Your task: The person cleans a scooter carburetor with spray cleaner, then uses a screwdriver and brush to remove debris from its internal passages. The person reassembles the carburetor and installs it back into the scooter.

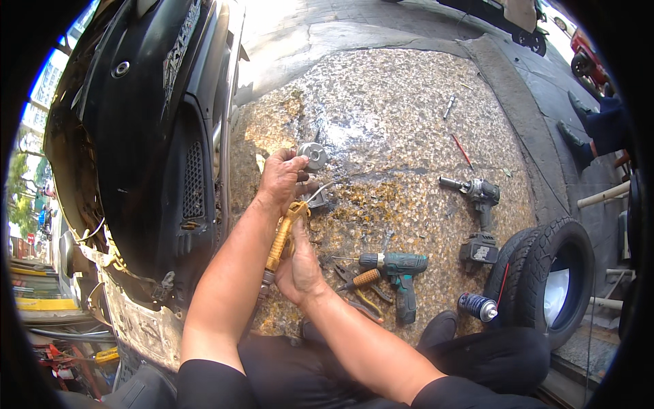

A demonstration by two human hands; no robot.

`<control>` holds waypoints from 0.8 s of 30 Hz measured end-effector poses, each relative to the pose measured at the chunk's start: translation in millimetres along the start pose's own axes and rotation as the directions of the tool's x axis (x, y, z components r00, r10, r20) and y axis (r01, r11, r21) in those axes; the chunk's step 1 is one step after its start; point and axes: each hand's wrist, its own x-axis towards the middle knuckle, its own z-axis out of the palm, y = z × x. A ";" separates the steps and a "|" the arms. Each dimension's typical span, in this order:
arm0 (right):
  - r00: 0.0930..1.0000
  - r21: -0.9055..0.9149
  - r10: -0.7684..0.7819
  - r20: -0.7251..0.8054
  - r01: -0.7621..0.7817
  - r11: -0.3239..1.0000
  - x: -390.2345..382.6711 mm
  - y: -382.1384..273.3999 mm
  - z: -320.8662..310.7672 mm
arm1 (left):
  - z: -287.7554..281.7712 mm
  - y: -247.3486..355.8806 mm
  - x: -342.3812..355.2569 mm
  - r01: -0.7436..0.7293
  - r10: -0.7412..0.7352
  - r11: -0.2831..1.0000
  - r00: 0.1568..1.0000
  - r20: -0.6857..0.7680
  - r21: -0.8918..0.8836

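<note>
My left hand (279, 178) is closed on a round grey metal part (314, 156) with a hub in its middle, held above the wet pebbled floor. Just below it, my right hand (300, 271) wraps round a yellow air blow gun (281, 242). The gun's thin bent metal nozzle (319, 191) points up and to the right, close under my left fingers. Some of those fingers are hidden behind the round part and the hand itself. Left of both hands stands a black scooter body (136, 102).
On the floor to my right lie a green cordless drill (403, 273), a screwdriver (366, 278), pliers (371, 305), a cordless impact wrench (482, 198) and a spray can (477, 307). Black tyres (535, 286) stand beyond them. Another person's shoes (575, 140) show at far right.
</note>
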 end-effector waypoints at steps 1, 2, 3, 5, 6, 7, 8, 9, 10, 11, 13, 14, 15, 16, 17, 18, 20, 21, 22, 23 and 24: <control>0.997 -0.091 -0.064 0.034 0.067 0.994 -3.0 1.9 2.4 | -2.5 -0.5 2.9 -0.042 0.042 0.999 0.999 0.000 -0.010; 0.993 -0.161 -0.103 0.056 0.111 0.981 -4.5 2.8 5.5 | -4.8 -0.8 6.5 -0.058 0.058 0.998 0.998 0.011 -0.033; 0.997 -0.139 0.077 -0.015 -0.078 0.987 -6.6 -3.9 5.0 | -6.4 -2.1 9.9 -0.074 0.075 0.996 0.997 0.025 -0.058; 0.999 -0.351 -0.010 -0.038 -0.004 0.936 -12.5 -14.4 8.1 | -9.0 -1.7 18.7 -0.129 0.129 0.987 0.992 -0.011 -0.096; 0.997 -0.464 -0.057 -0.055 0.025 0.886 -14.2 -19.0 11.6 | -10.1 2.1 26.4 -0.161 0.159 0.984 0.987 -0.025 -0.073; 0.996 -0.474 -0.093 -0.011 0.076 0.877 -16.8 -19.4 15.9 | -11.5 7.5 35.4 -0.193 0.190 0.980 0.981 -0.041 -0.056; 0.995 -0.519 -0.038 0.094 0.081 0.851 -22.9 -25.3 17.0 | -13.4 13.9 44.4 -0.212 0.209 0.977 0.976 -0.066 -0.031; 0.993 -0.574 0.059 0.100 0.009 0.819 -22.0 -28.8 20.5 | -14.1 19.5 53.3 -0.226 0.222 0.973 0.972 -0.078 -0.047; 0.978 -0.609 0.166 0.123 -0.057 0.791 -21.4 -31.4 23.4 | -14.9 25.4 62.4 -0.215 0.215 0.977 0.974 -0.076 0.000; 0.989 -0.607 0.110 0.094 -0.031 0.794 -21.4 -31.0 26.0 | -15.5 30.1 70.3 -0.251 0.249 0.967 0.967 -0.054 -0.035; 0.990 -0.649 0.107 0.093 -0.021 0.760 -12.7 -34.4 28.1 | -15.0 33.8 83.6 -0.260 0.257 0.963 0.965 -0.051 -0.064; 0.990 -0.663 0.118 0.082 -0.034 0.748 -7.2 -35.7 28.2 | -15.2 34.3 88.4 -0.249 0.245 0.967 0.967 -0.063 -0.061; 0.990 -0.670 0.130 0.056 -0.059 0.740 -3.5 -36.4 26.7 | -14.9 31.8 91.1 -0.254 0.250 0.961 0.967 -0.048 -0.107; 0.992 -0.658 0.121 0.041 -0.065 0.750 0.3 -37.7 24.5 | -16.4 29.3 92.3 -0.257 0.255 0.955 0.966 -0.027 -0.151; 0.993 -0.639 0.114 0.014 -0.079 0.765 3.3 -38.0 22.2 | -17.5 25.7 93.1 -0.245 0.246 0.951 0.969 -0.021 -0.191; 0.992 -0.623 0.122 -0.024 -0.110 0.774 5.8 -38.3 20.1 | -18.4 22.6 93.8 -0.241 0.243 0.940 0.970 -0.022 -0.240; 0.994 -0.641 0.102 -0.023 -0.093 0.762 9.4 -41.0 16.2 | -21.6 16.6 93.9 -0.208 0.208 0.931 0.978 -0.032 -0.299; 0.994 -0.631 0.107 -0.022 -0.097 0.770 11.0 -42.1 15.1 | -23.5 14.1 94.1 -0.181 0.180 0.928 0.983 -0.033 -0.327; 0.994 -0.622 0.108 -0.016 -0.094 0.777 13.3 -44.0 14.6 | -24.6 12.7 95.6 -0.153 0.149 0.922 0.988 -0.038 -0.355; 0.993 -0.622 0.114 -0.025 -0.105 0.776 15.0 -44.0 14.6 | -25.5 10.6 97.1 -0.120 0.109 0.909 0.993 -0.050 -0.400; 0.994 -0.610 0.110 -0.024 -0.102 0.786 17.0 -45.1 14.5 | -27.1 9.1 98.6 -0.102 0.088 0.903 0.995 -0.052 -0.418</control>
